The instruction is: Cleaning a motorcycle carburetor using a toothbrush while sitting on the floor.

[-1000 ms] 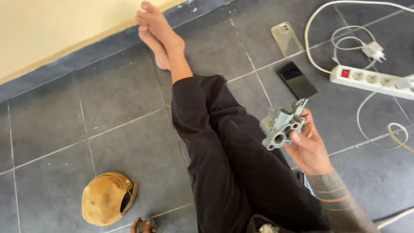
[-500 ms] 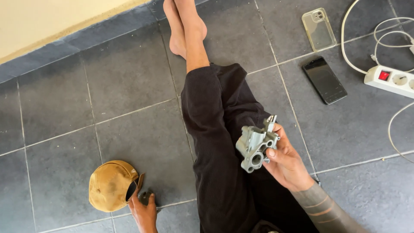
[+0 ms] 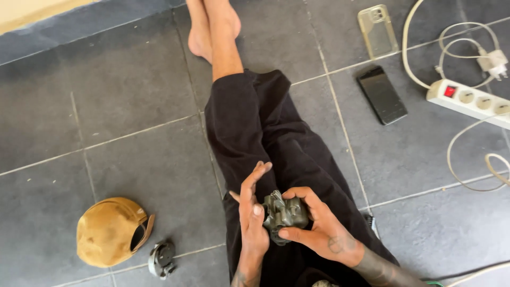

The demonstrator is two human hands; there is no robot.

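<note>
hands: two, left and right
metal part: one
cap: one
phone: one
clear phone case: one
power strip: one
round metal piece: one

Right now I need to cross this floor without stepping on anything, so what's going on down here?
A person sits on the tiled floor, legs stretched out, gripping a grey metal part over the lap. The right hand wraps it; the left hand presses its side, fingers spread. A tan cap and a small round metal piece lie beside the legs. A phone, a clear case and a power strip with cables lie on the other side.
</note>
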